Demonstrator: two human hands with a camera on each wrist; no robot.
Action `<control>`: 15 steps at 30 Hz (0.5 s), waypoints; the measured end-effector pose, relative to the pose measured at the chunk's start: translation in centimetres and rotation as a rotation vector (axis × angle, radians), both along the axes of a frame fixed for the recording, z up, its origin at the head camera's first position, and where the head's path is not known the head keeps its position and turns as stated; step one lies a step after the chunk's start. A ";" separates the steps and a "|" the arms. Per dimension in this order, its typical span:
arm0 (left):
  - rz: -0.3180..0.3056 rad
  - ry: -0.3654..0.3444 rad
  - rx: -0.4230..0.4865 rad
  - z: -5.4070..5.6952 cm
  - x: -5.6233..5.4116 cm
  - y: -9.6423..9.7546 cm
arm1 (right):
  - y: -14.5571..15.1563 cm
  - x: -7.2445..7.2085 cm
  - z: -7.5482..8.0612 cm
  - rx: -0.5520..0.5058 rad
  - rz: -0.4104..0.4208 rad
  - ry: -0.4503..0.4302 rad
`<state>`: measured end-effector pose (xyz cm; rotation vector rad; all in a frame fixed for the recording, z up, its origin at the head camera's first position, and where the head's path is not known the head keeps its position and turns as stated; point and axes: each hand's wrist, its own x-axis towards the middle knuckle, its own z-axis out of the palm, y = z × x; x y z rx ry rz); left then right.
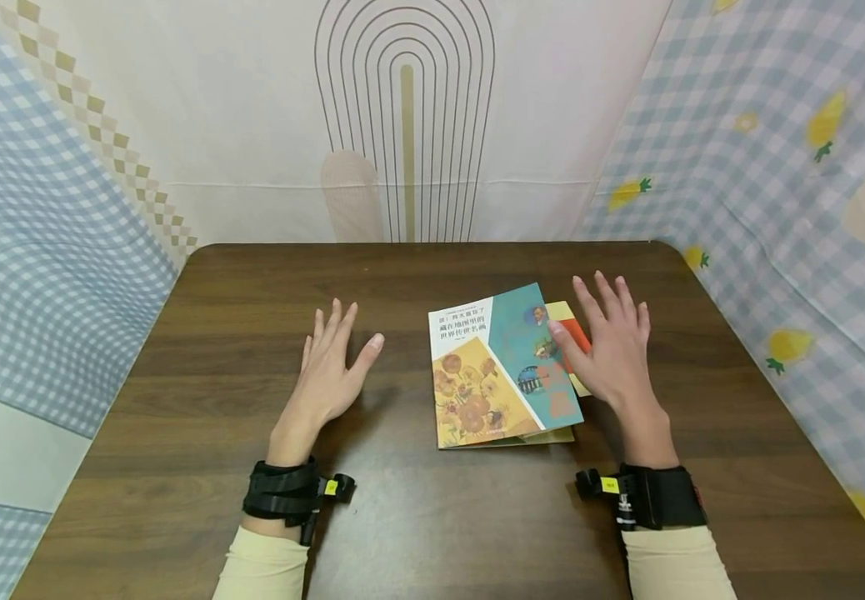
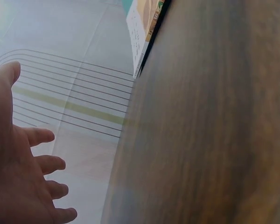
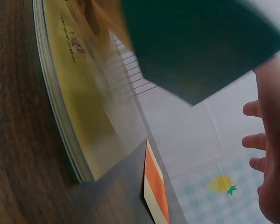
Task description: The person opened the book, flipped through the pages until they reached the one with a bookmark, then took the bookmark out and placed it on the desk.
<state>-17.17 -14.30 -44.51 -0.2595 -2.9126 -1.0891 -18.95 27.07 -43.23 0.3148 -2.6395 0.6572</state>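
A picture book (image 1: 507,367) with a teal, white and sunflower cover lies askew on other books near the table's middle. Its teal corner (image 3: 196,51) looms large in the right wrist view, lifted above a yellow glossy book (image 3: 79,93). From under its right side shows an orange and cream book (image 1: 571,337). My right hand (image 1: 616,358) hovers at that side, fingers spread; its thumb overlaps the teal cover's edge, and I cannot tell if it touches. My left hand (image 1: 327,375) is held up left of the books, fingers spread, holding nothing.
The books lie on a dark wood-grain table (image 1: 215,400) with rounded corners. A white cloth with arch lines (image 1: 537,108) hangs behind it. Blue checked cloths hang at the left and right sides. Each wrist wears a black strap with a small camera.
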 end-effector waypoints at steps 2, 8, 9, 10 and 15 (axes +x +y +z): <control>0.001 0.000 0.001 0.1 0.1 0.0 | -0.1 0.0 0.0 0.009 0.003 -0.013; 0.000 0.008 0.002 0.0 0.0 0.0 | -0.5 -0.1 -0.1 0.050 0.009 -0.065; -0.001 0.011 0.001 0.0 0.0 0.0 | -0.5 -0.1 -0.1 0.056 0.010 -0.069; -0.002 0.015 0.001 0.0 0.0 0.0 | -0.5 -0.1 -0.1 0.060 0.010 -0.071; -0.005 0.020 0.001 0.0 -0.1 0.1 | -0.4 -0.1 -0.3 0.078 0.008 -0.082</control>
